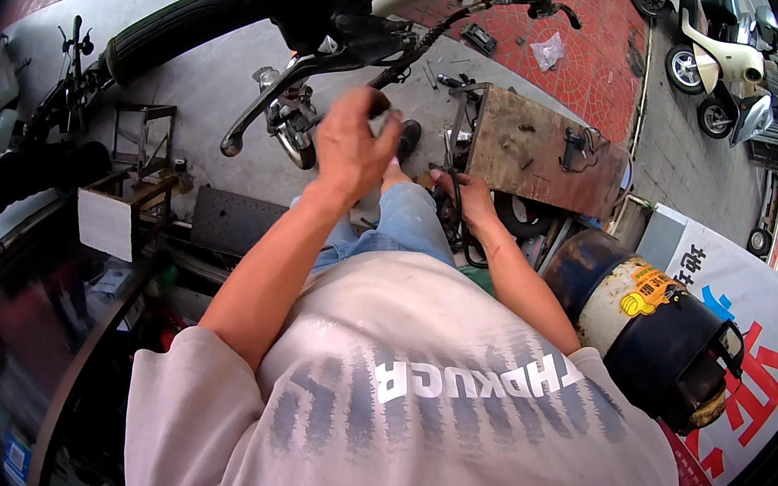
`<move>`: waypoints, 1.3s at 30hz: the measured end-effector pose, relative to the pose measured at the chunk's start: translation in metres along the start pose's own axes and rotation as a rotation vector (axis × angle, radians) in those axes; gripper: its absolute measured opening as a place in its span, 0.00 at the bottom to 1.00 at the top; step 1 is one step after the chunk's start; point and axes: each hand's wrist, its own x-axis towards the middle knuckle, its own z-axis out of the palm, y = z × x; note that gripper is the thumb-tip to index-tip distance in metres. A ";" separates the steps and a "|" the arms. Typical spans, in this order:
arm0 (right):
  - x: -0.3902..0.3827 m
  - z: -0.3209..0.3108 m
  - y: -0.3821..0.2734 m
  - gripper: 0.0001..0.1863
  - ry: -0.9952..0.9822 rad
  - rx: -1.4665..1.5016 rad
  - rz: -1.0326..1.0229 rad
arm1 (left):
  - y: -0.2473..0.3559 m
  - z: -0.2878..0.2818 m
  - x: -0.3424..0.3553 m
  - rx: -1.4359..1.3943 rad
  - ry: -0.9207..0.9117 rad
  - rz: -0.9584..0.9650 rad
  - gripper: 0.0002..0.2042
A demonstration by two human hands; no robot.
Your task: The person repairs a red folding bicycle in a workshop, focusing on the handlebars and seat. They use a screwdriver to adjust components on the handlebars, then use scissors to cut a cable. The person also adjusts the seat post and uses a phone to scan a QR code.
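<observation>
My left hand (357,145) is raised just below a handlebar's black grip (199,23) and brake lever (274,100). Its fingers are curled in, and what lies between them, if anything, is too small to name. Lower and to the right, my right hand (470,200) is closed around a black cable (461,218) that hangs in a loop beside my knee. Both forearms reach forward past my pale T-shirt. Beneath the bar, a chrome lamp-like part (288,123) stands near the floor.
A worn wooden board (535,148) with small parts on it lies right of my right hand. A rusty gas cylinder (632,308) stands by my right elbow, next to a white sign (768,319). A small stool (113,222) is at left; scooters (706,59) are parked far right.
</observation>
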 end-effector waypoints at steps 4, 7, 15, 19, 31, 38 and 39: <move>-0.006 -0.002 -0.016 0.21 -0.023 0.076 0.053 | 0.002 -0.021 0.024 0.197 0.304 0.291 0.15; -0.012 0.009 -0.035 0.15 -0.082 0.278 -0.034 | -0.018 -0.028 0.036 0.161 0.097 0.425 0.13; -0.020 0.063 -0.167 0.24 -0.077 0.715 -0.553 | -0.038 -0.026 0.040 -0.379 -0.096 0.136 0.12; -0.006 0.077 -0.169 0.20 -0.013 0.718 -0.659 | -0.033 -0.019 0.060 -0.611 -0.253 -0.252 0.11; -0.004 0.011 -0.156 0.12 0.157 0.512 -0.563 | -0.114 0.030 0.110 -0.641 -0.087 -0.970 0.08; 0.054 -0.041 -0.144 0.22 0.382 0.245 -0.495 | -0.089 0.003 0.099 -0.707 -0.114 -0.836 0.10; 0.060 -0.033 -0.140 0.23 0.307 0.298 -0.450 | -0.078 0.001 0.098 -0.643 -0.182 -0.733 0.12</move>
